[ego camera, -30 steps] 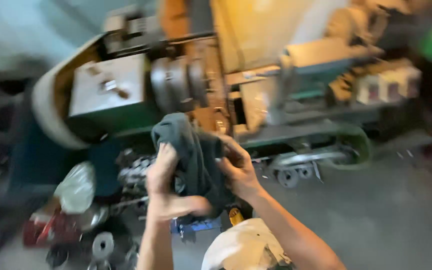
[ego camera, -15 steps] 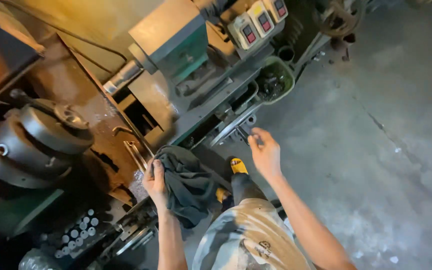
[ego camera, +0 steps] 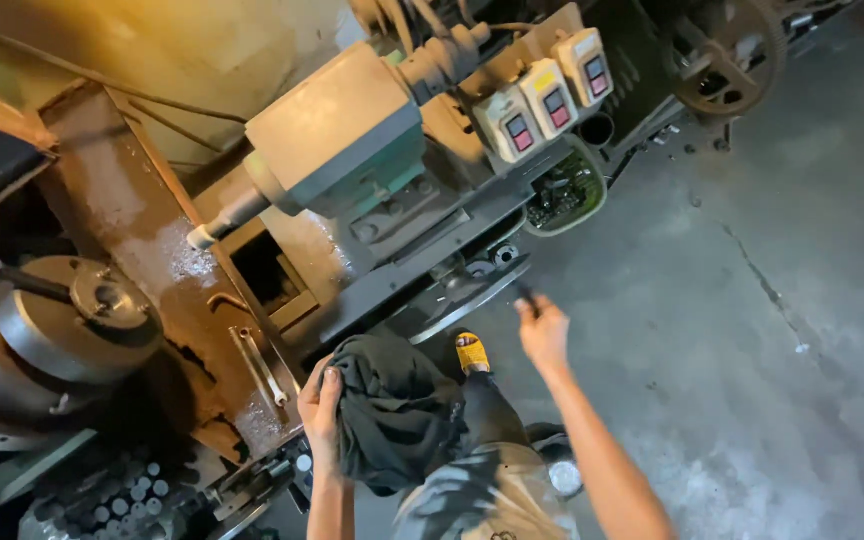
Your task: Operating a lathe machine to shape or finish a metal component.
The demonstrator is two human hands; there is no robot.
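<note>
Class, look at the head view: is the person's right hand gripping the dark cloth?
No, the right hand reaches out toward the machine's handwheel, while the left hand alone clutches the dark cloth.

The scene is lit unevenly, with a warm yellow glow cast over the wall [ego camera: 182, 50] at the far left, while a cooler, paler light is spread across the concrete floor [ego camera: 752, 330] on the right. Deep shadow is held at the near left, where the details under the chuck [ego camera: 52, 340] are lost in darkness. Small wet-looking glints are seen on the rusty machine bed [ego camera: 167, 270]. The dark cloth [ego camera: 392, 410] is rendered almost without detail. Slight motion blur is noticed on the right hand [ego camera: 544, 332], and the machine lines are bent by wide-angle distortion towards the edges.
</note>
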